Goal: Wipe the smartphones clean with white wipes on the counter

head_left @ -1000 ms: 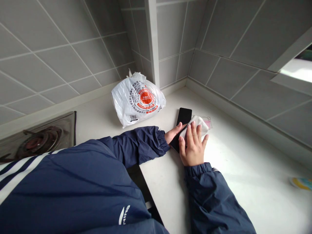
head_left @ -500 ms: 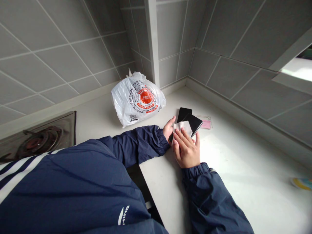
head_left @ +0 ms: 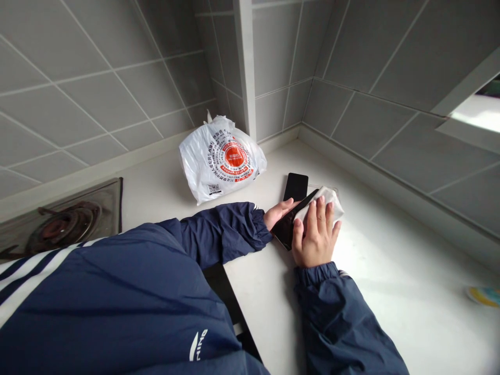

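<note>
My left hand (head_left: 277, 213) is closed around the left edge of a black smartphone (head_left: 285, 229), holding it tilted above the counter. With its fingers laid over a whitish cleaning cloth (head_left: 330, 197), my right hand (head_left: 315, 237) presses the cloth on the phone's upper right part. The cloth wraps over the far end and hides it. Behind them, a second black smartphone (head_left: 296, 185) lies flat on the counter. Only a thin edge of a clear phone case shows behind the cloth.
A white plastic bag (head_left: 211, 161) with red and black print sits by the tiled wall. A gas burner (head_left: 62, 226) is at the left. On the white counter (head_left: 375, 291), a yellow and blue item (head_left: 484, 296) lies at the far right.
My right hand has slid the cloth up and right along the phone, uncovering its lower part. The held phone is tilted differently. The clear case is now mostly hidden.
</note>
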`<action>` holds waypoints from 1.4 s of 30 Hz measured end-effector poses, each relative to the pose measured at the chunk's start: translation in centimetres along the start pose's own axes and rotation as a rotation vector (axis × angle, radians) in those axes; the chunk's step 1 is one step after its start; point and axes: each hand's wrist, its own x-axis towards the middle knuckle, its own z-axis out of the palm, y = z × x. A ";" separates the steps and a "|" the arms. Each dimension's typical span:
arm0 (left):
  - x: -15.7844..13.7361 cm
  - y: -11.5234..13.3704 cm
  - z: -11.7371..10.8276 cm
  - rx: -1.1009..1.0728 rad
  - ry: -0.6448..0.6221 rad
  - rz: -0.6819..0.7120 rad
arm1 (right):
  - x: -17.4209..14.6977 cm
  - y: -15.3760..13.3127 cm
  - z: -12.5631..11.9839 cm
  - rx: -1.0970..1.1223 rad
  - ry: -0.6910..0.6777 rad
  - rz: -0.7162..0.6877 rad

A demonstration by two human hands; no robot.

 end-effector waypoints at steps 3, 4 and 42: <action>0.0 -0.1 0.0 0.036 -0.029 -0.001 | 0.0 -0.1 -0.1 -0.015 0.010 0.033; 0.1 -0.1 0.1 0.041 -0.030 -0.001 | 0.0 -0.1 0.0 -0.018 0.015 0.042; -0.2 0.4 1.1 -0.063 0.135 -0.117 | 0.2 0.6 0.2 0.052 0.058 0.074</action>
